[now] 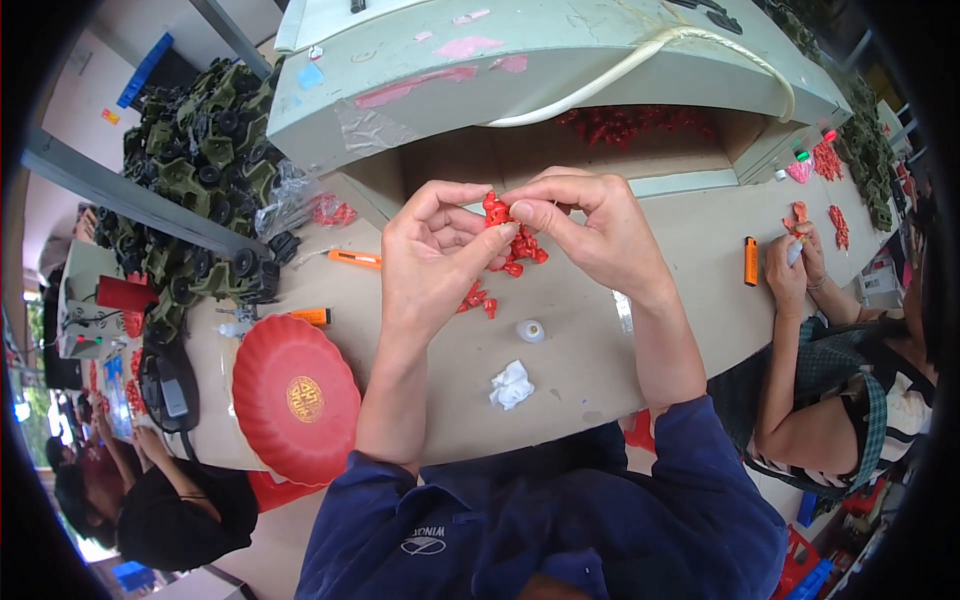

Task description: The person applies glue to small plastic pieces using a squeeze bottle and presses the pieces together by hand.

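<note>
A small red plastic figure (495, 208) is held up above the table between my two hands. My left hand (432, 250) pinches it from the left with thumb and forefinger. The thumb and fingertips of my right hand (597, 228) close on its right side. Just beneath, partly hidden by my hands, lies a cluster of similar red plastic pieces (528, 248). A few more loose red pieces (482, 298) lie closer to me. Nearer still stand a small white bottle (531, 331) and a crumpled white tissue (511, 385).
A red scalloped plate (250, 375) sits left, near orange-handled tools (355, 259). Green toy vehicles (205, 160) pile up behind it. Ahead, a grey-green shelf (450, 100) overhangs red parts. At right, a co-worker's hands (790, 262) hold red pieces and a small bottle.
</note>
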A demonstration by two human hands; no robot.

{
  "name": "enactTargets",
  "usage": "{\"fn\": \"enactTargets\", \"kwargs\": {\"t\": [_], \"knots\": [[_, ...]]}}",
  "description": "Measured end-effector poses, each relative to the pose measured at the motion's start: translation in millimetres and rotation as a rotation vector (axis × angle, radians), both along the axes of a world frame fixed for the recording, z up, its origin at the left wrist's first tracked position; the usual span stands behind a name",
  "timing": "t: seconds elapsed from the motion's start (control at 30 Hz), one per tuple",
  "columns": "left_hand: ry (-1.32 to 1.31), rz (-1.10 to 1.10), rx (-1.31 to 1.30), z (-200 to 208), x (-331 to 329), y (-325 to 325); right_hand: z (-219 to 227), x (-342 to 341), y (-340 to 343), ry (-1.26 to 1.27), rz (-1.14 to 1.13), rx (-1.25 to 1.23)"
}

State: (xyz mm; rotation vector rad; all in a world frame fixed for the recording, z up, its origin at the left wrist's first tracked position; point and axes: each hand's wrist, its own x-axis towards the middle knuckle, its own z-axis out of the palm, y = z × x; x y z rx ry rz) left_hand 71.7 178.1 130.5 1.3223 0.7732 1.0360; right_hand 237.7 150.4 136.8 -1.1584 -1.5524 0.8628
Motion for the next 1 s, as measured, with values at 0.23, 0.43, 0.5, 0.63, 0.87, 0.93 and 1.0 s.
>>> {"fn": "enactTargets", "kwargs": {"t": [0.23,0.43,0.5,0.63,0.87,0.93,1.0], "knots": [[-0.112,-0.141,-0.134,2.3,-3.3,3.3,2.1,3.4,-0.4,0.081,-0.015,0.042],[0.015,-0.132,-0.005,5.7,-2.7,-0.9,4.6,4.2,0.9,0.135,0.009,-0.115],[0.023,-0.141,0.001,4.8,-4.4,0.2,4.6,5.4,0.9,0.141,0.037,-0.136],[-0.058,-0.167,-0.005,1.5,-9.9,4.7,3.3,9.1,0.8,0.236,0.120,-0.126],[-0.126,-0.123,-0.024,-2.0,-10.7,6.8,3.6,9.6,0.3,0.248,0.129,-0.110],[-0.114,-0.126,-0.010,-2.8,-11.2,7.5,4.3,9.9,0.2,0.237,0.133,-0.110],[-0.129,-0.128,-0.005,-3.7,-10.9,7.4,4.2,10.0,0.3,0.226,0.137,-0.111]]}}
